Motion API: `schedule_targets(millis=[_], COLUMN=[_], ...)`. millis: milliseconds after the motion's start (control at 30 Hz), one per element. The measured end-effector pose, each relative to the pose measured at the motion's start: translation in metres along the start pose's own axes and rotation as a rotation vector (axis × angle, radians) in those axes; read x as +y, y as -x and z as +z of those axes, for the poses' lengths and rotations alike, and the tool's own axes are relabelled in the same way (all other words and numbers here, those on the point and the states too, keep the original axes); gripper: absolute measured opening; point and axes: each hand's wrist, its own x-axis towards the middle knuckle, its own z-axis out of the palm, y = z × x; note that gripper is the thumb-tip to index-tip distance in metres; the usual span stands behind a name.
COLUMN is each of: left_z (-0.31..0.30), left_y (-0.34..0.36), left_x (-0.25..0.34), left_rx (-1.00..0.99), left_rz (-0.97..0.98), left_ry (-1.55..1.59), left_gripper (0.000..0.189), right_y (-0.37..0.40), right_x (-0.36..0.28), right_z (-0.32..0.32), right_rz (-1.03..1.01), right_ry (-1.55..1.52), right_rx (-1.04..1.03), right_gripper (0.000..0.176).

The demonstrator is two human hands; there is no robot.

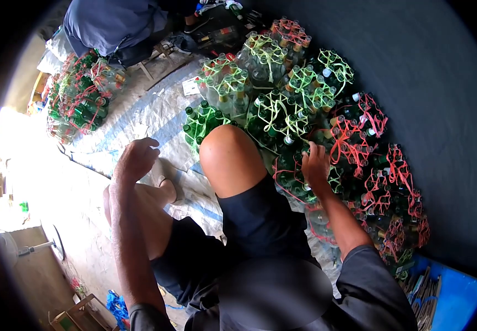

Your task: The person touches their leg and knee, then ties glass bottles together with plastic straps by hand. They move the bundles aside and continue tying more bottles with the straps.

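My right hand (317, 164) is over the dark green bottles (289, 163) on the right, its fingers bent and close together near the bottle tops. What they hold, if anything, is too small to make out. Just beyond its fingertips stands a bundle of green bottles (271, 124) tied at the necks with pale green twine (289, 113). My left hand (138, 159) hangs in the air left of my raised knee (228, 157). Its fingers are loosely bent and apart, with nothing visible in them.
More bottle bundles tied with red twine (351, 140) line the dark wall (415, 83). Another bottle pile (84, 105) stands far left, near a seated person (111, 27). A pale sheet (164, 105) covers the floor. A blue box (459, 292) is bottom right.
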Motion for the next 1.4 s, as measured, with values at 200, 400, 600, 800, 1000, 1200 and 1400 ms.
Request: schedule_targets(millis=[200, 400, 600, 800, 1000, 1200, 1400], left_z=[-0.003, -0.002, -0.004, -0.002, -0.003, 0.003, 0.001], left_y=[0.003, 0.002, 0.004, 0.002, 0.003, -0.001, 0.001], left_x=[0.005, 0.004, 0.005, 0.002, 0.005, -0.006, -0.001], left_rx=[-0.006, -0.002, -0.016, -0.005, -0.01, 0.046, 0.043], left_rz=[-0.04, -0.047, -0.056, -0.051, -0.069, 0.042, 0.009], left_ry=[0.003, -0.019, 0.01, -0.011, 0.033, -0.024, -0.046], left_gripper=[0.037, 0.037, 0.037, 0.037, 0.036, 0.038, 0.038], right_y=[0.0, 0.0, 0.0, 0.001, 0.001, 0.0, 0.001], right_x=[-0.002, 0.001, 0.002, 0.002, -0.003, 0.0, -0.003], right_z=[-0.002, 0.001, 0.003, 0.003, 0.001, 0.003, 0.0], right_rz=[0.01, 0.008, -0.004, -0.007, -0.009, 0.005, 0.013], right_ry=[0.007, 0.018, 0.028, 0.026, 0.006, 0.005, 0.017], right_rx=[-0.029, -0.032, -0.012, 0.007, 0.029, 0.027, 0.032], right_gripper=[0.05, 0.049, 0.05, 0.051, 0.046, 0.046, 0.046])
